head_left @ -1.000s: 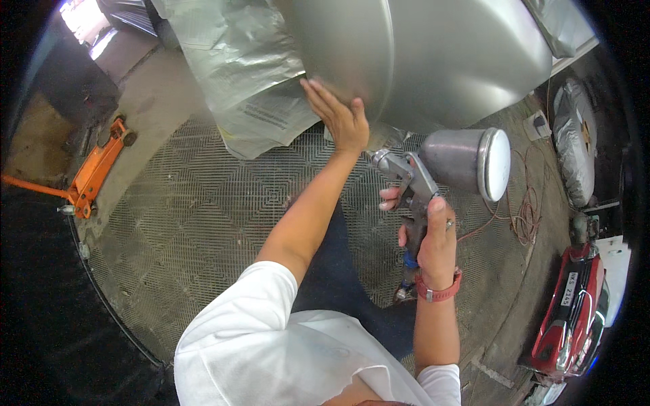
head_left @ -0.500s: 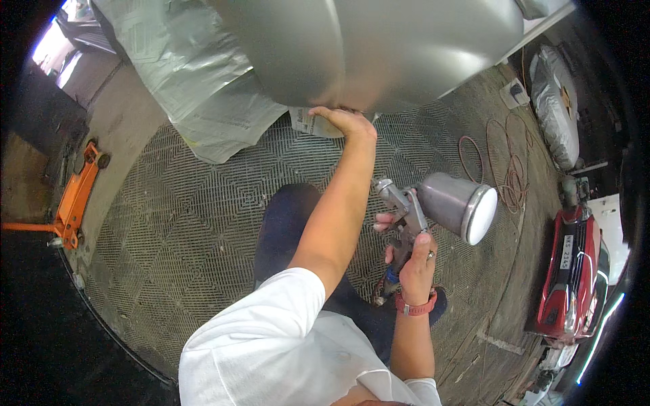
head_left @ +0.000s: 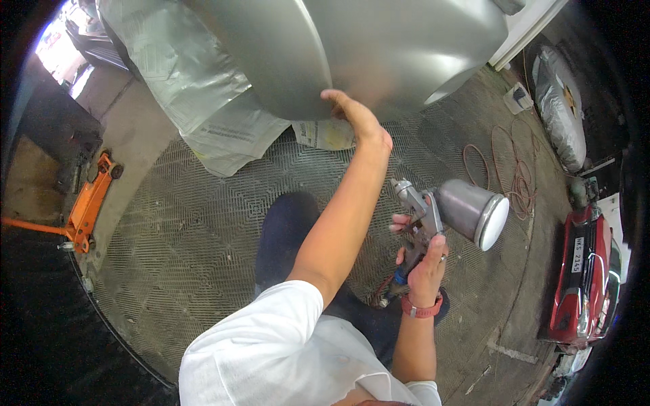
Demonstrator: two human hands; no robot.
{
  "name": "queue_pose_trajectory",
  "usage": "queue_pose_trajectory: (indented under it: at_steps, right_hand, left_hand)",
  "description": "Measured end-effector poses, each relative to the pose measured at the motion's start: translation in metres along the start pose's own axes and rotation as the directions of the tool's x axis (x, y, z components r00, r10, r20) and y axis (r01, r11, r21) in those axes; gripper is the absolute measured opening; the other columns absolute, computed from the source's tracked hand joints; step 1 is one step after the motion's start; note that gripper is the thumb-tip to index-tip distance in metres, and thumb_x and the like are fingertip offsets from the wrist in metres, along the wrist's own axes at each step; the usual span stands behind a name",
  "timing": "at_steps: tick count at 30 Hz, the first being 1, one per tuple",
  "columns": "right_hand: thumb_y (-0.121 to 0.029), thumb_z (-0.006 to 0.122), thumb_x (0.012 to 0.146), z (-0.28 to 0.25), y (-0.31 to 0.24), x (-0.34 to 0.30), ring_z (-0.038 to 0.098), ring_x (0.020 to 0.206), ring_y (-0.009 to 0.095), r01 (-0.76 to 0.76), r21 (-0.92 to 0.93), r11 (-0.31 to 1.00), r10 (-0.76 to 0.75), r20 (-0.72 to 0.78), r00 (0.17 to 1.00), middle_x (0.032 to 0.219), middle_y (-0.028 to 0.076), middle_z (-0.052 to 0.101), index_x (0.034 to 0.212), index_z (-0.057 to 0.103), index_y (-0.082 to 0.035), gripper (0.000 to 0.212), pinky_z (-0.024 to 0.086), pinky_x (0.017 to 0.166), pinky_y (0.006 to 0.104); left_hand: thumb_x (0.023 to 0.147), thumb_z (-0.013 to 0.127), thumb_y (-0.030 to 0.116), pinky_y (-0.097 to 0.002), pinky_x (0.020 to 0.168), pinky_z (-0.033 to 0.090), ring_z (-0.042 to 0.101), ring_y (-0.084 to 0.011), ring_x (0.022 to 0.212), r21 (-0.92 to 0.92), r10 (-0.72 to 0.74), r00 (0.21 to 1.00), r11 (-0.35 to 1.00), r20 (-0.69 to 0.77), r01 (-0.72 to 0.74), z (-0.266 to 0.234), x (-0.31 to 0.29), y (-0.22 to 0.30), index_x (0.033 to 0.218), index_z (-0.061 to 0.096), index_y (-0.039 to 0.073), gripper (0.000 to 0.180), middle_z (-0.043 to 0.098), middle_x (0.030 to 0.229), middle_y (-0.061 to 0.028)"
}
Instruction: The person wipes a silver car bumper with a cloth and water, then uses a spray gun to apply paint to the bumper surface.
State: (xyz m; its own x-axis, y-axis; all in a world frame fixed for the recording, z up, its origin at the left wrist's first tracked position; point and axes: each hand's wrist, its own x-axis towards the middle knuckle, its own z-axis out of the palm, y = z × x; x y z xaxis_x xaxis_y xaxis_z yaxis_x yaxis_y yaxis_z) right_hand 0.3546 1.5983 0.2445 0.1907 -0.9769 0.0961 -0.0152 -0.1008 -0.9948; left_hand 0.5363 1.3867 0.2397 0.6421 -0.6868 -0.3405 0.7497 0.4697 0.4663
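Observation:
A spray gun [head_left: 421, 210] with a grey metal cup [head_left: 464, 206] and white lid is in my right hand [head_left: 426, 267]. My fingers wrap its handle, and its nozzle points up and left toward the panel. A glossy silver-grey car body panel [head_left: 399, 47] fills the top of the view. My left hand [head_left: 362, 122] is raised at the panel's lower edge, fingers stretched out toward it; whether they touch it I cannot tell. Printed masking paper and plastic sheeting [head_left: 196, 95] hang on the left of the panel.
A patterned grating floor [head_left: 203, 223] lies beneath me. An orange floor jack [head_left: 91, 206] stands at left. On the right are a coiled hose [head_left: 518, 179], a white container [head_left: 518, 99], a silver-wrapped long object [head_left: 558, 108] and a red car [head_left: 575, 284].
My left hand has shifted from under the panel's edge, and its thumb side now shows in front of the panel. The spray gun stays in my right hand. The whole view has shifted slightly.

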Motion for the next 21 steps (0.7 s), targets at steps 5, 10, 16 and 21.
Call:
queue_pose_trajectory:
  at_steps: [5,10,16,21]
  right_hand:
    - [-0.066,0.039,0.116,0.000,0.002,0.006,0.074,0.108,0.019,-0.005,0.021,1.000,0.005,0.003,1.000,0.126,0.014,0.078,0.166,0.049,-0.001,0.083,0.055,0.064,0.0278]
    - [-0.066,0.038,0.116,0.003,0.001,0.010,0.074,0.107,0.018,0.002,0.032,0.999,-0.002,0.019,1.000,0.125,0.013,0.078,0.167,0.049,-0.001,0.083,0.055,0.064,0.0266]
    - [-0.068,0.038,0.115,0.000,0.008,0.010,0.073,0.107,0.017,-0.026,0.012,1.000,0.025,0.052,0.998,0.125,0.013,0.078,0.169,0.047,-0.002,0.085,0.053,0.062,0.0250]
    - [-0.068,0.041,0.114,0.013,0.001,0.012,0.072,0.107,0.017,-0.040,0.038,0.998,0.033,0.160,0.987,0.129,0.015,0.076,0.170,0.046,-0.002,0.086,0.053,0.062,0.0243]
  left_hand:
    - [0.111,0.025,0.082,-0.0482,0.138,-0.006,-0.008,-0.0313,0.174,0.097,0.089,0.956,0.988,0.280,-0.120,0.039,-0.029,0.068,0.178,-0.009,0.005,0.108,-0.010,0.188,-0.0170]
    - [0.111,0.037,0.069,-0.0514,0.138,0.000,0.001,-0.0378,0.172,0.039,0.375,0.661,0.852,0.650,-0.521,0.069,-0.035,0.150,0.176,0.006,-0.001,0.100,0.003,0.185,-0.0256]
    - [0.111,0.056,0.050,-0.0592,0.137,0.013,0.018,-0.0492,0.169,0.379,0.581,-0.087,-0.629,0.809,-0.679,0.081,0.029,0.197,0.173,0.025,-0.007,0.089,0.020,0.180,-0.0343]
    - [0.109,0.056,0.056,-0.0801,0.126,0.019,0.020,-0.0557,0.165,0.275,0.403,-0.078,-0.741,0.912,-0.612,-0.052,0.104,0.106,0.173,0.039,0.014,0.078,0.022,0.185,-0.0152]
